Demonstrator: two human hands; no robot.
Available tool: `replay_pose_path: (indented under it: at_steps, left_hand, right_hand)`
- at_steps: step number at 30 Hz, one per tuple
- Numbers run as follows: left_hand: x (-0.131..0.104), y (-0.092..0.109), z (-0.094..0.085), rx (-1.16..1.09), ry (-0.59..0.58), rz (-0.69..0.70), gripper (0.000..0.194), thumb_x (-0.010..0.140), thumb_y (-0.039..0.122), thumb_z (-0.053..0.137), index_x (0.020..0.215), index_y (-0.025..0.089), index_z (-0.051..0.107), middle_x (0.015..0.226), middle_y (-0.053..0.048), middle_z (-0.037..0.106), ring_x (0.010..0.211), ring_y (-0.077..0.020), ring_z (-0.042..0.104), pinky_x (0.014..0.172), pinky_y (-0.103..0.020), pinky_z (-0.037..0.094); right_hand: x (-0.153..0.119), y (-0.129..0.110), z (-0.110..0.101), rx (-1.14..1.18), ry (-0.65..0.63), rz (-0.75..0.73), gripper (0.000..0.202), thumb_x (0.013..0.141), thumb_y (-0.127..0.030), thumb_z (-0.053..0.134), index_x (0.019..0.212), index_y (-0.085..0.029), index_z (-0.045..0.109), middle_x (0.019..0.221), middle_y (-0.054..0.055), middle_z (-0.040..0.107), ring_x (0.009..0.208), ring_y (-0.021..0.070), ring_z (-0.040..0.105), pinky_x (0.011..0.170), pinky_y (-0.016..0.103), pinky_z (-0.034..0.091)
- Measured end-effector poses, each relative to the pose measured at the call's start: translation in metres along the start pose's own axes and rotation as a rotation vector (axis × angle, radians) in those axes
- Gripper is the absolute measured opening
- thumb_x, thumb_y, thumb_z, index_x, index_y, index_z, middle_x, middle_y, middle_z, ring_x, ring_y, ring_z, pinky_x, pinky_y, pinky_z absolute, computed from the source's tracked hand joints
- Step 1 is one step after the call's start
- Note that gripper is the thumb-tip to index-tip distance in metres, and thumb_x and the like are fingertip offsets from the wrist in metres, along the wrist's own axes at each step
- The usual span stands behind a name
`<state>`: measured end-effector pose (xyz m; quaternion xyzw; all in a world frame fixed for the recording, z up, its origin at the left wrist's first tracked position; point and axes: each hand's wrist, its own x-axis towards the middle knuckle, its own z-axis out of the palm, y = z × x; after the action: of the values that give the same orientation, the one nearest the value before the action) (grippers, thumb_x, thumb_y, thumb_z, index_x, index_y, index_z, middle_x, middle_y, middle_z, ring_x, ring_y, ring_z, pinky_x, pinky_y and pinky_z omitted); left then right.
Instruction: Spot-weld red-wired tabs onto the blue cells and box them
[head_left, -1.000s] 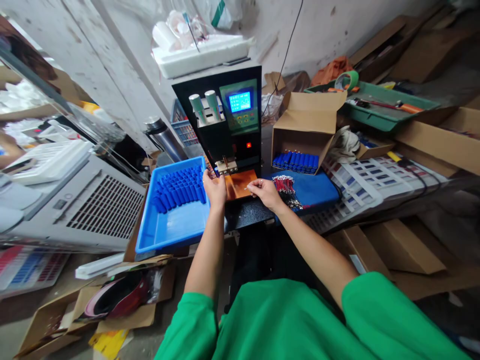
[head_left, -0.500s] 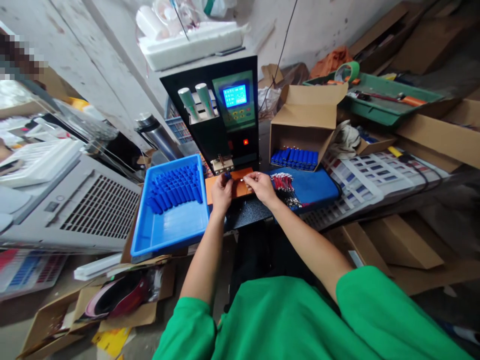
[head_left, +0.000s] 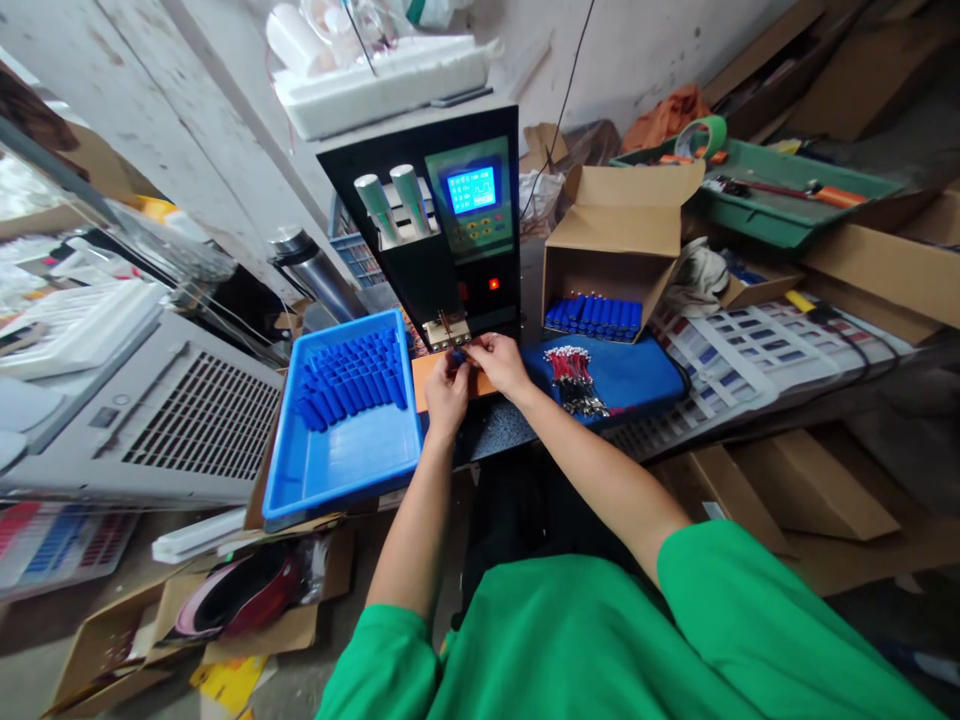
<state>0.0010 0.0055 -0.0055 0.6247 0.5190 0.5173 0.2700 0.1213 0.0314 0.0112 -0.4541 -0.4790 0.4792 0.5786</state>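
Beneath the electrodes of a black spot welder [head_left: 444,325], my two hands meet over an orange block [head_left: 426,378]. My left hand [head_left: 448,395] is closed round a blue cylindrical battery cell [head_left: 458,356], of which only one end shows. Fingers pinched, my right hand [head_left: 499,362] meets the cell's right side. The small white-tipped piece it held a moment earlier is now hidden by the fingers. To the right, a bundle of red and black wire leads [head_left: 574,378] with white tips lies on a blue pad [head_left: 637,378].
A blue tray [head_left: 341,485] on the left holds rows of blue cells [head_left: 349,380]. Behind the pad, an open cardboard box [head_left: 615,250] contains more cells. A steel flask [head_left: 315,270] stands behind the tray, and a green tray [head_left: 780,210] with tools sits back right.
My right hand has moved left from over the orange block to the cell, carrying a small white-tipped piece. My left hand stays nearly in place. The camera view has shifted slightly.
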Motion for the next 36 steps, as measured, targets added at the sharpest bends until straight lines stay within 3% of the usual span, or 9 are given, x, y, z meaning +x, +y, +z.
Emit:
replay_pose_path:
  at_steps: [14, 36]
  left_hand:
    - [-0.0025, 0.0002, -0.0015, 0.047, 0.003, -0.002, 0.019, 0.091, 0.029, 0.06, 0.104, 0.018, 0.069, 0.088, -0.004, 0.073, 0.073, -0.0151, 0.067, 0.069, -0.027, 0.053]
    - [-0.0025, 0.0001, -0.001, 0.036, 0.011, -0.011, 0.026, 0.091, 0.035, 0.06, 0.107, 0.018, 0.069, 0.088, -0.004, 0.072, 0.074, -0.0153, 0.067, 0.07, -0.027, 0.054]
  right_hand:
    - [-0.0018, -0.0006, 0.0039, -0.185, 0.014, -0.022, 0.015, 0.083, -0.031, 0.066, 0.081, -0.017, 0.067, 0.083, 0.006, 0.076, 0.08, 0.0204, 0.07, 0.071, 0.027, 0.051]
    - [-0.0028, -0.0028, 0.0039, -0.183, -0.006, -0.029, 0.019, 0.084, -0.036, 0.067, 0.08, -0.018, 0.067, 0.085, 0.006, 0.076, 0.083, 0.0207, 0.07, 0.074, 0.028, 0.051]
